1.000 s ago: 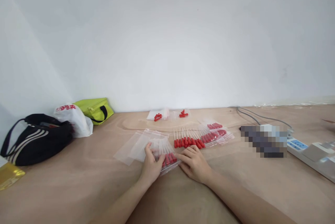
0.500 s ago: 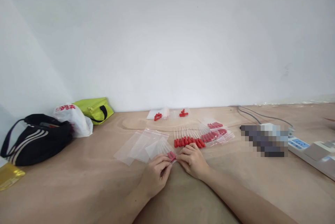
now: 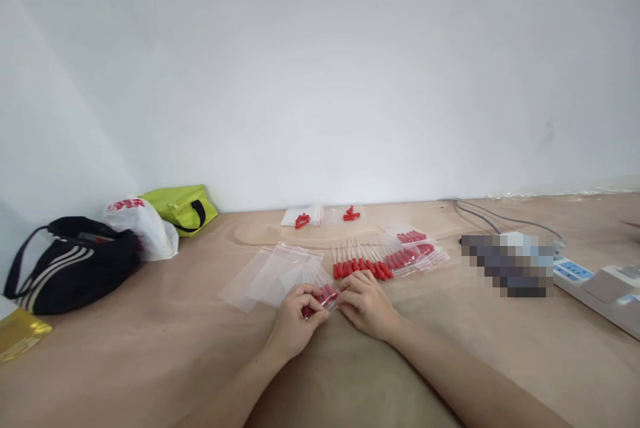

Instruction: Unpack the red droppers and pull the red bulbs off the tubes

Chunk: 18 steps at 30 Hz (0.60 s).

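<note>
Clear plastic bag (image 3: 315, 276) with slim, pale, red-ended rods (image 3: 328, 293) inside: mid-width on the brown surface (image 3: 150, 348), well short of the far edge, in the head view. Gripped at its near end between thumb and curled fingers of the left hand (image 3: 299, 313). At the bag's right side, bent fingers of the right hand (image 3: 365, 305); cannot tell whether pinching. Best to hold the contents flat, press along the plastic evenly without creasing, and keep knuckles off the loose row of red-ended sticks (image 3: 361, 268) just beyond.
</note>
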### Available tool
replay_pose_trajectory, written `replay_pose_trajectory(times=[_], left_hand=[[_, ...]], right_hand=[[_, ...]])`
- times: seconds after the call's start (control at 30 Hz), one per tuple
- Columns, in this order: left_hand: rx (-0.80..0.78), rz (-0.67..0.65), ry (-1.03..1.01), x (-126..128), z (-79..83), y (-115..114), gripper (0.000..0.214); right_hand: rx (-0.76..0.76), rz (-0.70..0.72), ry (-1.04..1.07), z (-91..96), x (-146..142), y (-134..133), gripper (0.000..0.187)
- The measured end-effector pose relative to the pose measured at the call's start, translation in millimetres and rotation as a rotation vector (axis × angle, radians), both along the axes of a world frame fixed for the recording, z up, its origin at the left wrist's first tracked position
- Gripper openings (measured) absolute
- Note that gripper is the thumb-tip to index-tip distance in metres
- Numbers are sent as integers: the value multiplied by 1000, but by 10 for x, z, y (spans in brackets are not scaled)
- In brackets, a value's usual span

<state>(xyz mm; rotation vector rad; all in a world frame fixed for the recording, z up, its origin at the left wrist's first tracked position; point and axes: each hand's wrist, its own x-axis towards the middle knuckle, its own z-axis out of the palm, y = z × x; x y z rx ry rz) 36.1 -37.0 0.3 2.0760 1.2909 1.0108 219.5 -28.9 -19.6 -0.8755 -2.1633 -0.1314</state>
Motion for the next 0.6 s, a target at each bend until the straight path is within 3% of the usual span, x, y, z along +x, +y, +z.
replay_pose_trajectory(times=[0.13, 0.27, 0.6], left_hand=[[7, 17, -14, 5, -4, 4, 11], [117, 28, 9, 37, 7, 14, 14], [241, -52, 88, 132, -24, 138, 17]], right_hand=[[19, 17, -12, 12, -41, 42, 10], [76, 22, -23, 9, -104, 89, 15], [125, -15, -7, -15, -112, 134, 16]])
